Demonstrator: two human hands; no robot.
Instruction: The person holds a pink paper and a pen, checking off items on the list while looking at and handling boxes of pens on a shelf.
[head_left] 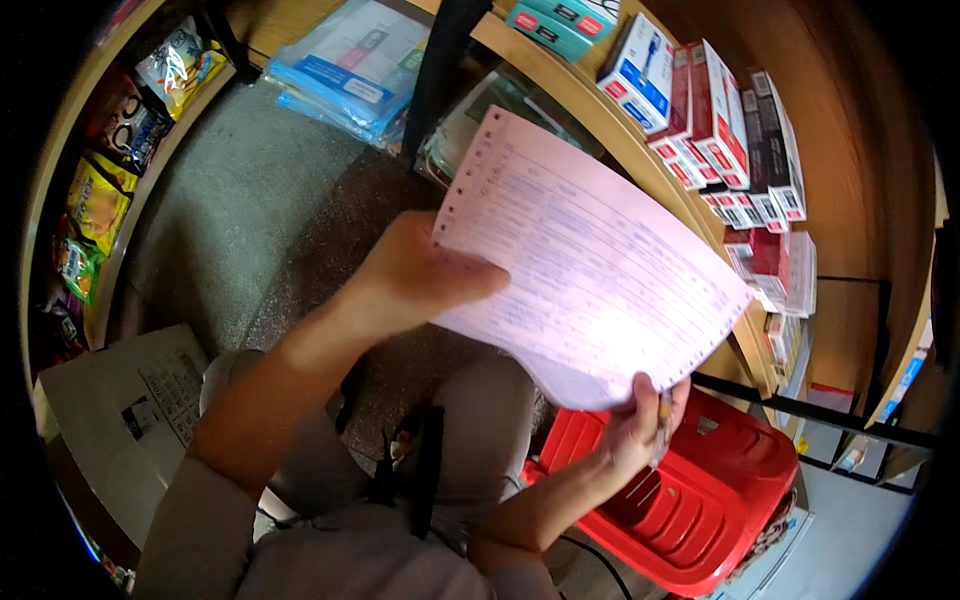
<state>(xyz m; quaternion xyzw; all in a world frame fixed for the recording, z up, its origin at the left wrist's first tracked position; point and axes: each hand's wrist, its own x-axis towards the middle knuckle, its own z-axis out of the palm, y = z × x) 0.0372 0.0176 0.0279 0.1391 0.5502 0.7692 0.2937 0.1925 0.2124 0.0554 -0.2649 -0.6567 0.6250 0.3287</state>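
A pink printed form (590,240) with punched holes along its edges is held up in front of me, tilted. My left hand (410,270) grips its left edge, the thumb on top and the fingers hidden behind. At the lower right corner my right hand (640,425) pinches the paper between thumb and fingers. A slim pen-like thing (663,418) also sits in the right hand; its exact kind is hard to make out. Glare whitens the lower part of the sheet, and a paler layer shows beneath its bottom edge.
Wooden shelves on the right carry red, blue and dark boxes (710,115). Below my right hand is a red slotted plastic piece (690,500). Snack packets (100,200) fill a left shelf above a cardboard box (130,420). Plastic-wrapped folders (350,70) lie at the far side.
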